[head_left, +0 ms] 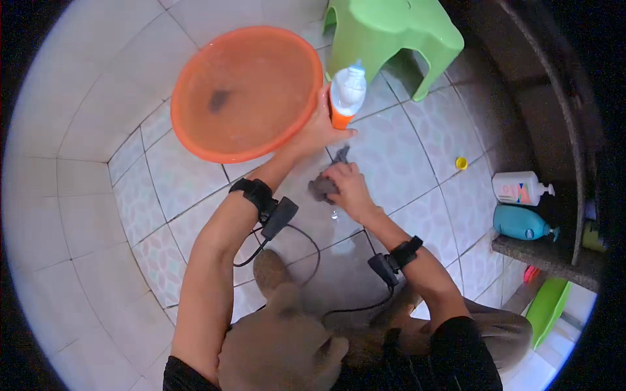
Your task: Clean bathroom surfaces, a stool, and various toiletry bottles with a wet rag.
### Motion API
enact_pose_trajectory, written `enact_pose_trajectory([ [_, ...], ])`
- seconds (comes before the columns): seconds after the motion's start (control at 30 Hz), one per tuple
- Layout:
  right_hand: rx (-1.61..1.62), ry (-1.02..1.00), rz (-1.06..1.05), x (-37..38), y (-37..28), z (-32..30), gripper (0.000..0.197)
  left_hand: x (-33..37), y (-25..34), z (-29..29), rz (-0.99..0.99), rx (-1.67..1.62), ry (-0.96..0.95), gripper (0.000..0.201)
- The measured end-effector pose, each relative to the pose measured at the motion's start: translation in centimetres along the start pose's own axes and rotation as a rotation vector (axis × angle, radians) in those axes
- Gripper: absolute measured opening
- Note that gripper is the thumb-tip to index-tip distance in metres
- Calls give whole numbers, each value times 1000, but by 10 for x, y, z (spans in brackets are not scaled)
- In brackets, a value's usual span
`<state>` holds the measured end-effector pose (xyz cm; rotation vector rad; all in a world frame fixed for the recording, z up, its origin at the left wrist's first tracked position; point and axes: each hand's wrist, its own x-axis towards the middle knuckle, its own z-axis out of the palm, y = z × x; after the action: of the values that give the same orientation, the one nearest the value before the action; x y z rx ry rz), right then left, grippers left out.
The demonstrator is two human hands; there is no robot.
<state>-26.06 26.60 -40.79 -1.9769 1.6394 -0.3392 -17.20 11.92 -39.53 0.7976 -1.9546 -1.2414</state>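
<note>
My left hand [318,128] is wrapped round a white and orange squeeze bottle [348,92], which has a pale blue tip. The bottle is just right of the orange basin's rim. Below it, my right hand [350,189] is closed on a dark grey cloth [322,188] on the tiled floor. Part of the cloth pokes out above the fingers, and the palm hides the rest. A small wet or shiny spot [334,215] shows on the tiles beneath that hand.
An orange basin [312,109] of water with a dark item in it stands at the upper left. Behind is a green stool [391,26]. A yellow cap [462,163] lies to the right, near white [515,188] and teal [518,222] pump bottles. Cables hang from both wrist straps.
</note>
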Motion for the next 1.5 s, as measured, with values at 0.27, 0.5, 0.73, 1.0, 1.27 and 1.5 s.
enact_pose_trajectory([
  [0.27,619,637,256,1,31,-96,35,9,32,0,109,77,102,114],
  [0.5,932,865,-128,37,-27,-124,46,31,33,-5,235,33,154,71],
  [0.73,480,1026,-89,67,-24,-112,53,29,44,4,165,-201,126,45],
  [1.0,890,696,-185,54,-3,-124,46,32,37,-9,249,49,191,53],
  [1.27,1355,743,26,59,14,-133,41,29,43,-15,101,-78,15,63],
  [1.5,574,820,-168,63,-27,-137,41,27,55,-7,-7,-416,-43,51],
])
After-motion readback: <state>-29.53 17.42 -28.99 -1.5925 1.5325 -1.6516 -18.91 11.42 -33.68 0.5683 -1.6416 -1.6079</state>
